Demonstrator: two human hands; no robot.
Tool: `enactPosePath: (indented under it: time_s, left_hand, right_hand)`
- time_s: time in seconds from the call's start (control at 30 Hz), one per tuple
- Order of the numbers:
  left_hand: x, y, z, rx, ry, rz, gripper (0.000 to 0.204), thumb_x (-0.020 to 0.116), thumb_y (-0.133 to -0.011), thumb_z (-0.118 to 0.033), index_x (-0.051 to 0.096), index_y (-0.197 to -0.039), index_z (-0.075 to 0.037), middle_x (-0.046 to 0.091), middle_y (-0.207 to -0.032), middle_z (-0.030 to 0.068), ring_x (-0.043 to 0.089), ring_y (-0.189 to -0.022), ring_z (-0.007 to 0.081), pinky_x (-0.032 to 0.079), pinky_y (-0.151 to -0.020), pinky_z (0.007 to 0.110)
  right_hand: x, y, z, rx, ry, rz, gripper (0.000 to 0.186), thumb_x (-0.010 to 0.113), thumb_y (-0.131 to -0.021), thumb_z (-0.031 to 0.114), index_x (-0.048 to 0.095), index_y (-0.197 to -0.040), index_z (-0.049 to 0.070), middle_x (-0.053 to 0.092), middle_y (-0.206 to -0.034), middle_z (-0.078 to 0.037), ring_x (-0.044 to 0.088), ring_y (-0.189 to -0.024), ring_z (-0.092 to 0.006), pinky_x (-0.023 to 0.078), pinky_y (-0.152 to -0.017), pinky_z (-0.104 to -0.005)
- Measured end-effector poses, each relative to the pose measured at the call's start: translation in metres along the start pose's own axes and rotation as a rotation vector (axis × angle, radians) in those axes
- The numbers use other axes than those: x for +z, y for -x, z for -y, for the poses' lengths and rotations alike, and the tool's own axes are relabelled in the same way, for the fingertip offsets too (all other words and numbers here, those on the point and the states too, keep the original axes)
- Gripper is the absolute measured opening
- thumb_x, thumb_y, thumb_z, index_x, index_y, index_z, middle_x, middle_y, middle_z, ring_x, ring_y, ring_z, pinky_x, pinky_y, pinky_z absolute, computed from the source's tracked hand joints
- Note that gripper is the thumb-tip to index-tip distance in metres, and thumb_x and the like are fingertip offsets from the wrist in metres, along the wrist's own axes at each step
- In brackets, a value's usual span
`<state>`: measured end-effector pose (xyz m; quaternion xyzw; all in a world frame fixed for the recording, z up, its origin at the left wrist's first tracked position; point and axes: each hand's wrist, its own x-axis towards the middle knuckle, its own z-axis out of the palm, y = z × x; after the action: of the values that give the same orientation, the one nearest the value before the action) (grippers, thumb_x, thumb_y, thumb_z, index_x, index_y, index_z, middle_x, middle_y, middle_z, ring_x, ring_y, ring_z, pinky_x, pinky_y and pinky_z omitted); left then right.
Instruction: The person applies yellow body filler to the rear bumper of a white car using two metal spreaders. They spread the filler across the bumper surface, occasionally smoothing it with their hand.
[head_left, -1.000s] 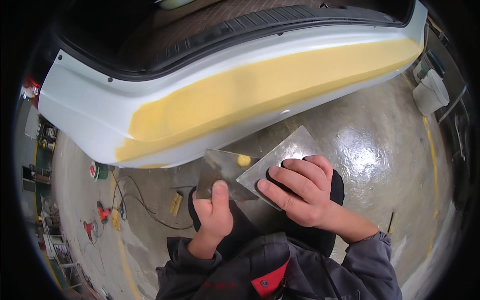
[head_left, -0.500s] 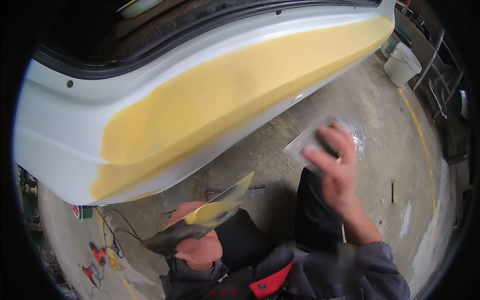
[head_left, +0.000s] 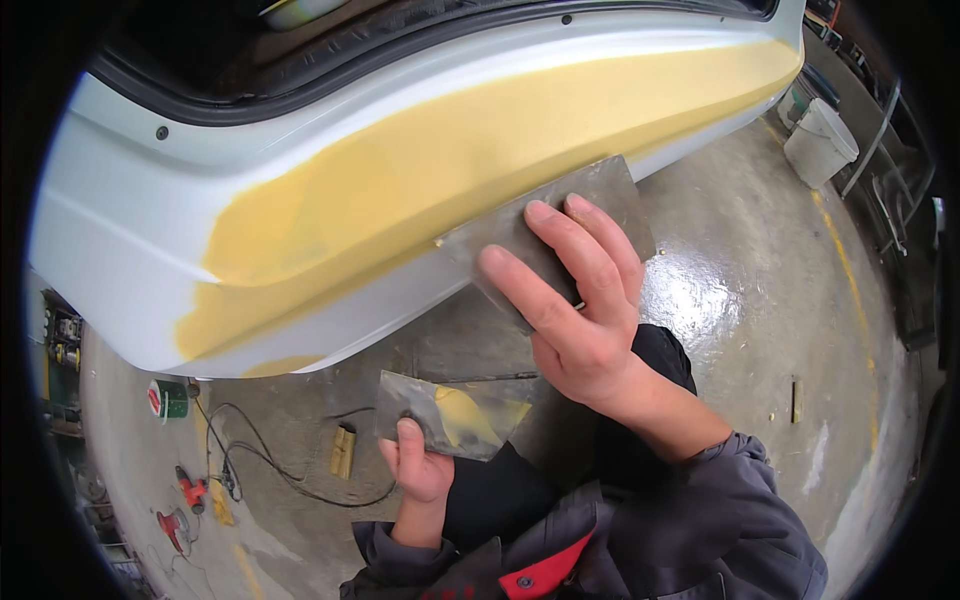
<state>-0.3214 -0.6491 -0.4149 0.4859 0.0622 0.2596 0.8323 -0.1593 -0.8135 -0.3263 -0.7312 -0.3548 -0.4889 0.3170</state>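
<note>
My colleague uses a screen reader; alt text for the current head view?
The right hand holds a flat grey plate before a white bumper partly coated yellow; the left hand holds a second plate smeared with yellow.

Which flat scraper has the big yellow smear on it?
The flat scraper in the left hand: a yellow smear covers part of it. The other scraper, in the right hand, looks mostly grey.
</note>
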Motion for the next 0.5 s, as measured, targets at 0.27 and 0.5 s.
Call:
enactPosePath:
  time_s: [0.27,0.5]
  left_hand:
    - [0.0,0.0,-0.001,-0.027,0.003,-0.004,0.043,0.053,-0.103,-0.022,0.054,-0.135,0.006,0.064,-0.127,0.016,0.064,-0.114,0.0239,0.052,-0.099,0.039]
    - [-0.004,0.0,0.001,-0.033,0.016,0.004,0.042,0.052,-0.104,-0.021,0.053,-0.136,0.006,0.064,-0.128,0.0159,0.064,-0.115,0.024,0.052,-0.099,0.04]
  right_hand:
    - [0.008,-0.012,0.009,0.065,0.022,-0.011,0.045,0.065,-0.076,-0.004,0.079,-0.116,0.012,0.065,-0.128,-0.014,0.056,-0.122,-0.0365,0.048,-0.102,-0.0414]
    - [0.006,-0.012,0.012,0.093,0.033,0.036,0.045,0.066,-0.076,-0.003,0.078,-0.116,0.012,0.065,-0.127,-0.013,0.057,-0.121,-0.036,0.048,-0.101,-0.0411]
